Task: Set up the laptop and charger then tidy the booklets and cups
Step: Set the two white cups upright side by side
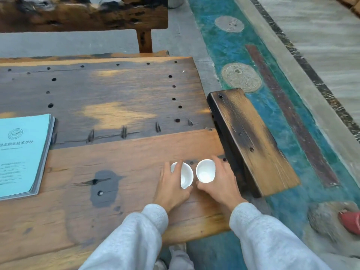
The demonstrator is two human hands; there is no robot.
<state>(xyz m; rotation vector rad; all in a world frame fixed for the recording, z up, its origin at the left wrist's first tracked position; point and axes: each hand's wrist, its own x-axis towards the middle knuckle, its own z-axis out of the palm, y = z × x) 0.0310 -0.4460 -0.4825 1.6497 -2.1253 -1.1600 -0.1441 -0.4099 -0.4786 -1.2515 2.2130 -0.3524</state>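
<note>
Gripping one small white cup each, left hand (pixel 171 184) on left cup (pixel 186 175), right hand (pixel 220 182) on right cup (pixel 205 171); likely light, smooth, breakable porcelain, best held around the walls.

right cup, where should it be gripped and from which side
Grip the right cup around its outer wall just under the rim, coming from its right and near side, as the right hand does. It stands upright and open, and the left cup crowds its left side.
</note>
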